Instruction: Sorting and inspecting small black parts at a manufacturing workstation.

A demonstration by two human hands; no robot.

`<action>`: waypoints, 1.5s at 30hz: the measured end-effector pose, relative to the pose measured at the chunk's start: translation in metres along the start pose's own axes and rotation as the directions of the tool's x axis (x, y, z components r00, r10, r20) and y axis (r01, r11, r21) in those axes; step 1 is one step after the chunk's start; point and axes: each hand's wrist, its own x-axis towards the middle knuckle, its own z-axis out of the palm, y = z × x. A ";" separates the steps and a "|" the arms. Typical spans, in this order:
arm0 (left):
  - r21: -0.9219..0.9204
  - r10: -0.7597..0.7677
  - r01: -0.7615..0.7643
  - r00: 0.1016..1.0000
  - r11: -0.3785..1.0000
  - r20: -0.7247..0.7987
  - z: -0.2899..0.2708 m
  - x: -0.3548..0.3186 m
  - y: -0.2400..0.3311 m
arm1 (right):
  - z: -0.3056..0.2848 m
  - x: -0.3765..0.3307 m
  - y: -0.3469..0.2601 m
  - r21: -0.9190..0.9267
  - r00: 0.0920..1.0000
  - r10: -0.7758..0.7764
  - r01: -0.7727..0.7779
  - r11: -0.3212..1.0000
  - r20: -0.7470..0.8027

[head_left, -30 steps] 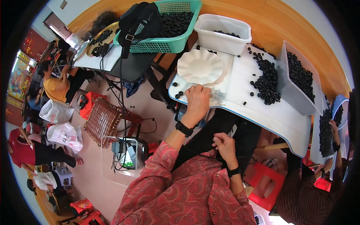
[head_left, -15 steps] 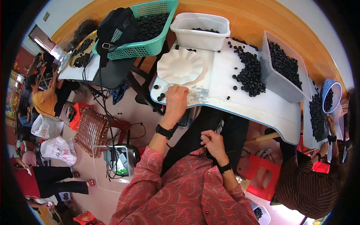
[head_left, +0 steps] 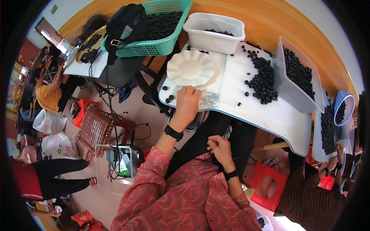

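My left hand [head_left: 187, 102] is on the near edge of the white tabletop [head_left: 231, 92], just below a white scalloped dish [head_left: 190, 67]. Its fingers are bent and close together, their tips hidden. Right beside it lies a patch of small, shiny, silvery-grey pieces [head_left: 210, 98]. A few loose black beads [head_left: 168, 100] sit to its left. Over my lap, my right hand [head_left: 219, 149] is closed, thumb against fingers; whatever it may hold is too small to make out. Farther right, a heap of black ring-like beads [head_left: 263, 81] spreads across the table.
At the back stand a green basket [head_left: 154, 47] of black pieces with a black bag [head_left: 125, 27] on it, and a white tub [head_left: 216, 38]. A grey bin [head_left: 295, 94] of beads is at right. Beyond it, a co-worker [head_left: 316, 192] works near a blue basket [head_left: 344, 115].
The whole view has shifted slightly. My left hand stays by the dish, and my right hand stays closed over my lap. The co-worker's hand at right has moved down from the blue basket.
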 end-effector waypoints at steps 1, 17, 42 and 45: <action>0.032 0.013 -0.014 1.000 0.999 0.012 -0.001 0.002 0.002 | 0.000 0.000 0.002 0.003 1.000 -0.003 0.003 1.000 0.000; -0.410 -0.222 0.161 0.969 0.898 -0.105 -0.041 -0.015 0.044 | -0.004 -0.005 -0.015 0.099 0.978 -0.105 0.124 0.987 -0.178; -0.699 0.066 0.703 0.710 -0.132 0.701 -0.052 -0.073 0.101 | -0.019 -0.053 -0.062 -0.107 0.717 -0.577 0.587 0.802 -0.391; -0.625 0.104 0.689 0.698 -0.368 0.708 -0.041 -0.077 0.104 | -0.019 -0.060 -0.074 0.052 0.762 -0.479 0.553 0.832 -0.436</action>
